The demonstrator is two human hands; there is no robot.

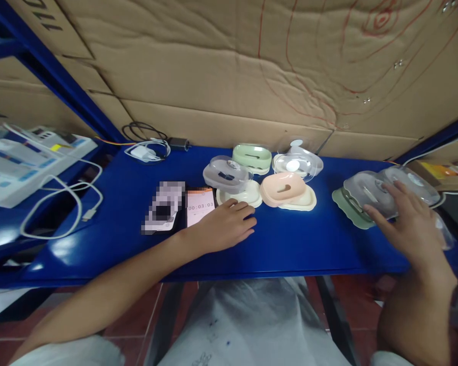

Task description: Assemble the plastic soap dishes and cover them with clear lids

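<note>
My left hand (231, 223) rests on the blue table with fingers slightly apart and holds nothing. Just beyond its fingertips is a cream tray (254, 193), partly under a clear lid (225, 174). To the right, a peach soap dish (284, 188) overlaps another cream tray (303, 199). Behind them are a green soap dish (252, 158) and more clear lids (299, 165). My right hand (412, 218) is spread over a clear lid (366, 190), its thumb and fingers at the surface. Beneath that lid lies a scalloped green tray (353, 211); another lid (416, 185) is beyond the fingers.
Two phones lie left of my left hand, one blurred (164, 208), one showing a timer (200, 206). A white charger (145, 152) and black adapter (179, 144) sit by the cardboard wall (213, 76). White power strips (41, 162) with cables are at left; a box (440, 173) stands far right.
</note>
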